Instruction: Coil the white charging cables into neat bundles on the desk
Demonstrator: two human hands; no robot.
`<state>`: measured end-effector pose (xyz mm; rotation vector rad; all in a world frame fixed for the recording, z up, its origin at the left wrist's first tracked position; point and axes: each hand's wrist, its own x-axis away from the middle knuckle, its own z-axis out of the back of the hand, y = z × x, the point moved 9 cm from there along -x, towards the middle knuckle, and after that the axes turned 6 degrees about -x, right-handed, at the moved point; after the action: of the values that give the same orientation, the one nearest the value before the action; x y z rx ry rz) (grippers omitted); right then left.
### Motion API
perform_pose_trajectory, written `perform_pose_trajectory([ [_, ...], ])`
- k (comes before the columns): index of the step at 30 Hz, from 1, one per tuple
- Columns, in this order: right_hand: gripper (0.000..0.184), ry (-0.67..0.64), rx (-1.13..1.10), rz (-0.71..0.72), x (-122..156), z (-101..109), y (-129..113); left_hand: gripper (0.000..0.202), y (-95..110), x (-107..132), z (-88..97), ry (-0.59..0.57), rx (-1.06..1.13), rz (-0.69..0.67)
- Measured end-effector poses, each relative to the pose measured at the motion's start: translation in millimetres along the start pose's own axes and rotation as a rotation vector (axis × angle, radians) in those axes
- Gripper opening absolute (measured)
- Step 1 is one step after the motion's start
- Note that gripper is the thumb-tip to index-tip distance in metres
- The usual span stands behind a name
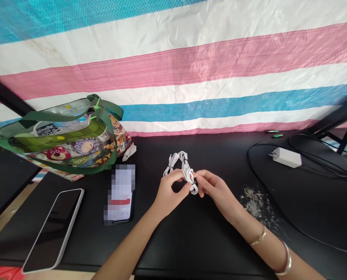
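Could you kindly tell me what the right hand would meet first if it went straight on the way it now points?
The right hand would first meet the coiled white cable, which it already appears to touch.

Background of a work corner, seen from above and in front. A woven plastic tarpaulin [173, 66] with broad bands of blue, white and pink fills the backdrop, its lower edge meeting the rear of the black counter [190, 249], whose matte top spans the view. A black metal bar [7, 93] slants across the tarpaulin at upper left; dark metal framing [339, 116] stands at right. A pale tan floor [7, 206] shows beyond the counter's left edge, with a red surface [0, 273] at lower left. Light is soft and even, revealing faint creases in the tarpaulin.
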<state>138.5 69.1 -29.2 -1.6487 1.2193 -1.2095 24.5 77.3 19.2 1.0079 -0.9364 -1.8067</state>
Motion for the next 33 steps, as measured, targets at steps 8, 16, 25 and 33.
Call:
perform_pose_trajectory([
  [8,0.047,0.093,-0.122,0.010,-4,16,-4,0.024,-10,-1,5.9,0.008,0.036,0.108],
  [16,0.045,0.117,-0.108,0.033,-2,21,-15,0.027,-27,-6,44.5,0.215,-0.003,0.231],
  [25,0.036,0.061,0.048,0.158,-2,19,-25,0.017,-38,-16,66.5,0.168,-0.272,0.417],
  [33,0.036,0.079,0.194,0.275,-3,20,-29,0.007,-43,-27,69.9,0.046,-0.690,0.517],
])
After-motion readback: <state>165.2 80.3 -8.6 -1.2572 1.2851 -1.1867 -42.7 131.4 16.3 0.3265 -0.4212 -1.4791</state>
